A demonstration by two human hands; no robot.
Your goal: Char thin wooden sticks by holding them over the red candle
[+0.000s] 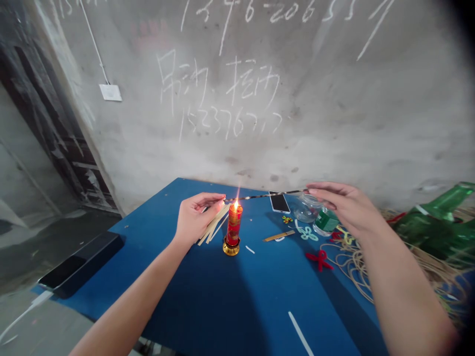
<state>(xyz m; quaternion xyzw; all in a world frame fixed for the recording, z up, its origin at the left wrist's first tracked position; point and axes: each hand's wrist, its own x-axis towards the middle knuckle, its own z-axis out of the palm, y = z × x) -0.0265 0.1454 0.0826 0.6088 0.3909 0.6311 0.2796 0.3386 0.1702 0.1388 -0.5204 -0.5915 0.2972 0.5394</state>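
A thin dark strip (260, 196) with scorched-looking patches is stretched between my two hands. My left hand (198, 215) pinches its left end, and my right hand (343, 202) pinches the right end, higher up. Just below the strip, near my left fingertips, burns the flame of a red candle (234, 225), upright in a gold holder (231, 247). Behind my left hand and the candle lie several pale thin sticks (215, 225) on the blue table (208, 291). The strip's material cannot be made out.
A smartphone (279, 202), glass jar (306, 210), red pipe-cleaner shape (319, 260) and light-green one (308, 233) lie right of the candle. Tangled twine (352, 267) and green bottles (441, 212) fill the far right. A black device (81, 264) with a white cable sits at the left edge.
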